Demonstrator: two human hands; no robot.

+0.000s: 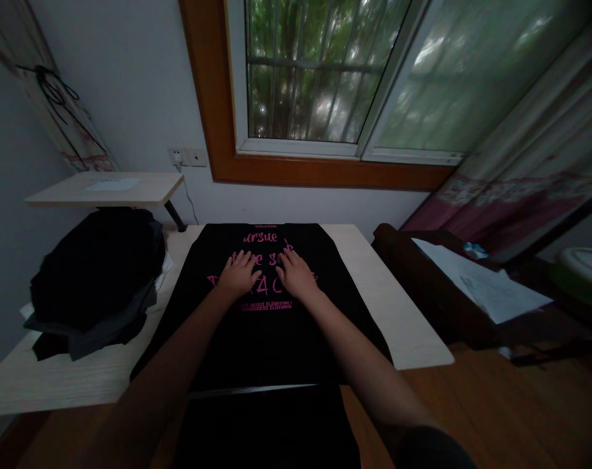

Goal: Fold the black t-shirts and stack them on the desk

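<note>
A black T-shirt (271, 345) with pink lettering lies spread flat over the table, its lower part reaching the front edge. My left hand (238, 277) rests palm down on the printed area, fingers stretched out and pointing away from me. Beside it, a short gap to the right, my right hand (296, 273) presses flat on the same print with its fingers extended. Both hands cover some of the letters. Neither hand grips anything.
A heap of dark clothes (95, 280) sits on the table's left, under a small raised shelf (105, 189). Pale tabletop (388, 306) shows to the right. Papers (476, 280) lie on a brown piece of furniture further right. A window (325, 78) is ahead.
</note>
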